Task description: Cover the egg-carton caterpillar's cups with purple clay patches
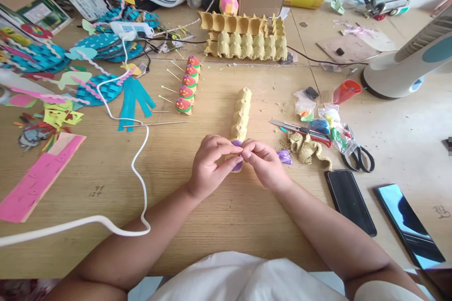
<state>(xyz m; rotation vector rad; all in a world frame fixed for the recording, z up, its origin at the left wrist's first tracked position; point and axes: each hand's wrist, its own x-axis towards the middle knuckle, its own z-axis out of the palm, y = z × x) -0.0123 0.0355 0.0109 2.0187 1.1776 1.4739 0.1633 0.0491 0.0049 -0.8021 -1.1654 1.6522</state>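
A yellowish egg-carton strip (pixel 242 114) lies lengthwise in front of me, its near end covered in purple clay (pixel 237 166). Over that end my left hand (pixel 214 162) and my right hand (pixel 262 162) meet, thumbs and index fingers pinched together. A tiny purple bit seems to be between the fingertips, largely hidden by them. Just right of my right hand is a bag of purple clay (pixel 284 156). To the left stands a finished strip (pixel 188 85) with red and green faces and pin-like feelers.
A white cable (pixel 139 174) snakes across the left side. On the right lie a cutter (pixel 300 129), scissors (pixel 358 157), clay bags, carton scraps and two phones (pixel 351 202). Egg cartons (pixel 252 46) stand at the back, a grey-white appliance (pixel 391 66) at the right, paper crafts (pixel 38 59) at the left.
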